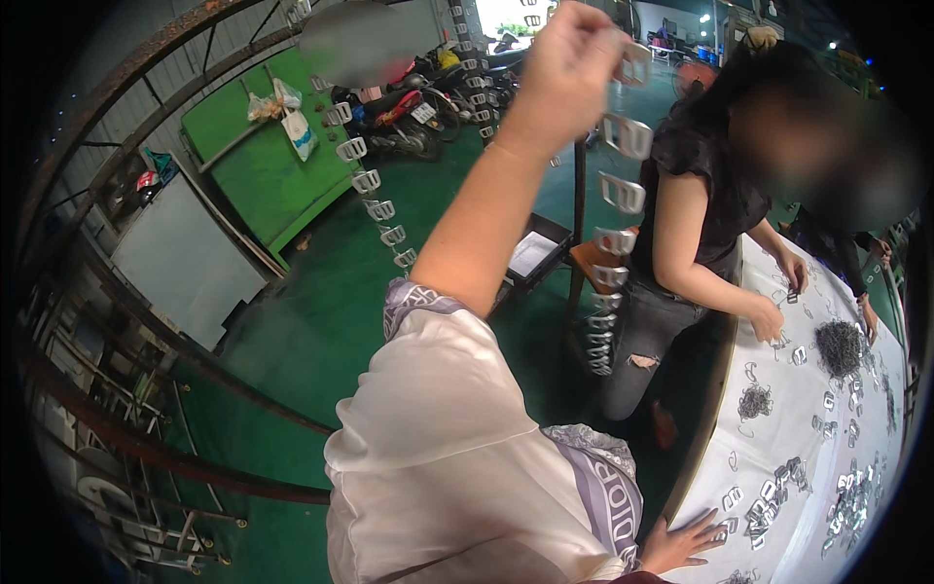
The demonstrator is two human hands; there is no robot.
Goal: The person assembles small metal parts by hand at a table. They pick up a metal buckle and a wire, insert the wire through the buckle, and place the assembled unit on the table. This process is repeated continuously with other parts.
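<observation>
My left hand (574,73) is raised high near the top, fingers pinched at the upper end of a hanging string of silver metal buckles (623,193). The string drops beside a co-worker's body, its buckles linked one below another. Low on the right, my right hand (681,543) lies with fingers spread on the white tabletop (725,448). Its fingertips are beside a loose buckle (721,532); whether they touch it I cannot tell. Close by is a pile of loose buckles (769,501).
A co-worker (681,195) in black handles small metal pieces at the table; another person's hand (867,316) is beyond. Dark wire hooks (840,348) lie heaped there. More buckle strings (366,182) hang left of my arm. A curved rusty rail (146,443) runs along the left.
</observation>
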